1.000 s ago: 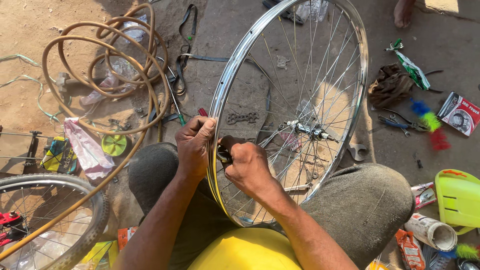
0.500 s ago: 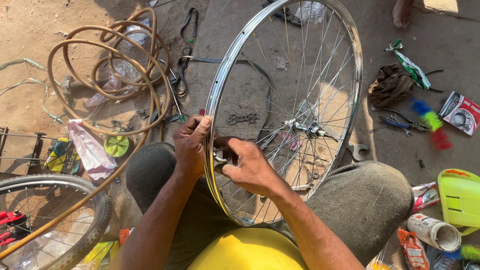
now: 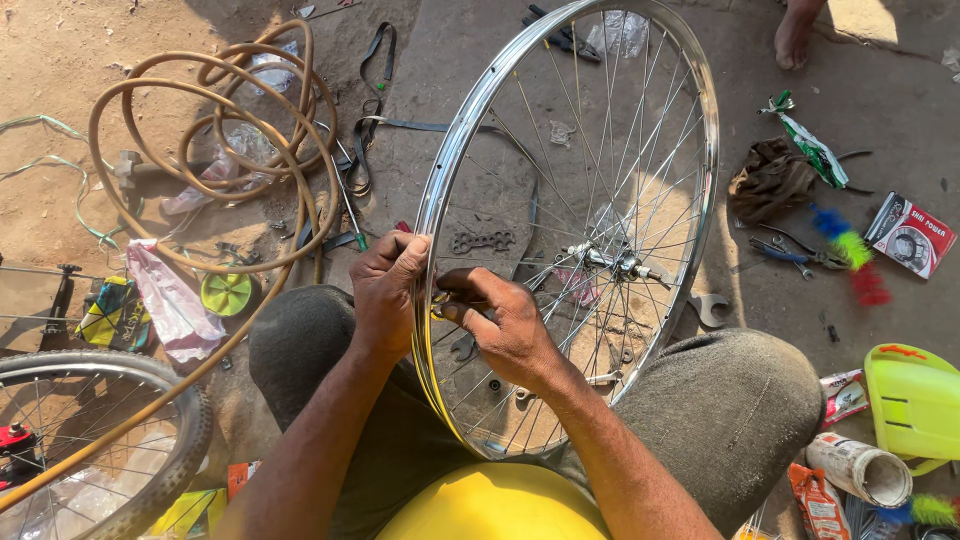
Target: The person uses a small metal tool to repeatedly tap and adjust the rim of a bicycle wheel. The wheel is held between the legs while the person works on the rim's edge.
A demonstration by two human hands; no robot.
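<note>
Left hand (image 3: 388, 290) clasps wheel rim (image 3: 440, 180); right hand (image 3: 505, 318) perhaps pinching spoke.

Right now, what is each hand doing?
Left hand: closed around the shiny silver spoked bicycle wheel rim.
Right hand: closed on a small tool at the rim; tool unclear.

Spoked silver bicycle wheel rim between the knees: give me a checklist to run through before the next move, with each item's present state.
1. Left hand grips the spoked silver bicycle wheel rim: ok.
2. Right hand inside the rim at the spokes: ok.
3. What the right fingers pinch: cannot tell, too small.
4. Wheel held upright between the grey-trousered knees: ok.
5. Hub axle free of the hands: ok.
6. Flat metal spanner on the ground close by: ok.
</note>
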